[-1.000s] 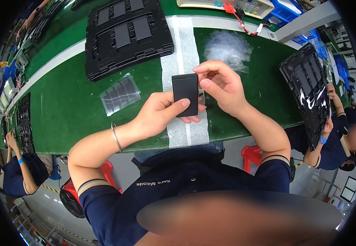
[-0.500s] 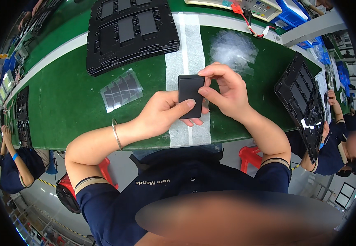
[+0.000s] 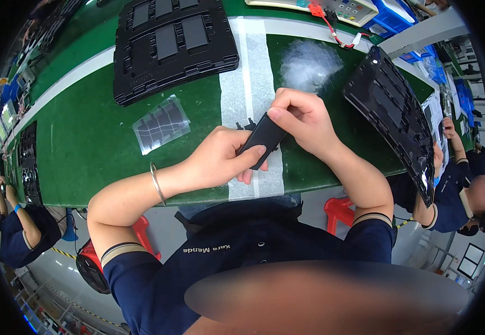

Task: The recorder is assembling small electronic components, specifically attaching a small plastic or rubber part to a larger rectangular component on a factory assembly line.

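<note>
Over the pale strip on the green table, a flat black rectangular block (image 3: 263, 138) is held tilted, its upper end leaning right. My left hand (image 3: 217, 159) is closed around its lower part, with the thumb lying across the face and fingers underneath. At the upper end, my right hand (image 3: 308, 123) pinches the corner between thumb and forefinger; whether a thin film is also in that pinch cannot be made out. Small black prongs (image 3: 246, 124) stick out beside the block, above my left fingers. A clear sheet with dark strips (image 3: 161, 125) lies left of my hands.
A stacked black moulded tray (image 3: 133, 78) with grey flat pieces stands at the far left. Clear film pieces (image 3: 309, 62) lie heaped beyond my right hand. At right, a co-worker's hand (image 3: 437, 159) is at a tilted black tray (image 3: 385, 109). An instrument box (image 3: 343, 8) stands behind.
The block has turned from upright to leaning right, and the prongs now show beside it. The co-worker's tray at right has shifted left and farther over the table.
</note>
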### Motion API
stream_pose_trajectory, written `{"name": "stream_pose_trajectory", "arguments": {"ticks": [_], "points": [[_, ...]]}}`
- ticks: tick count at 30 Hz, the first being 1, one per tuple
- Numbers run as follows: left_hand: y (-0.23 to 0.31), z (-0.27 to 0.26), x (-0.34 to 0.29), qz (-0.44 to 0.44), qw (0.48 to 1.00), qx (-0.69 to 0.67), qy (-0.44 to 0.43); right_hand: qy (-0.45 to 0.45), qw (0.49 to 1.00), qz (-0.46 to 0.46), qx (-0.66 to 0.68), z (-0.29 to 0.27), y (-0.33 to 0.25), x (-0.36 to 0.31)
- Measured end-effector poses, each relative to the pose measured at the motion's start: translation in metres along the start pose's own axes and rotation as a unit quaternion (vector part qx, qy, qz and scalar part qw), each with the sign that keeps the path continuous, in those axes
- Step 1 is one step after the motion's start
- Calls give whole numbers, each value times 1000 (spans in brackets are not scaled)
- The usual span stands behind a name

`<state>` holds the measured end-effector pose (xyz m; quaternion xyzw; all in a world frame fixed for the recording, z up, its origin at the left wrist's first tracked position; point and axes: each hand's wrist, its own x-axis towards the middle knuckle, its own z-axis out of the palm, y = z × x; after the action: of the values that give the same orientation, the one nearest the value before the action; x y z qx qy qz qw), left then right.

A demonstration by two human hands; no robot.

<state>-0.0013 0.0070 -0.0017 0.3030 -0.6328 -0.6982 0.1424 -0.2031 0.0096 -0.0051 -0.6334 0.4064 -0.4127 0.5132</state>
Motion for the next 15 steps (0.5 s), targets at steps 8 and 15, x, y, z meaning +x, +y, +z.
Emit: {"name": "stream_pose_trajectory", "arguments": {"ticks": [8, 15], "points": [[4, 1, 1, 5, 996, 83, 6, 45, 988, -80, -124, 5, 0, -1], [-3, -5, 0, 33, 987, -158, -10, 55, 987, -144, -33, 4, 1, 1]]}}
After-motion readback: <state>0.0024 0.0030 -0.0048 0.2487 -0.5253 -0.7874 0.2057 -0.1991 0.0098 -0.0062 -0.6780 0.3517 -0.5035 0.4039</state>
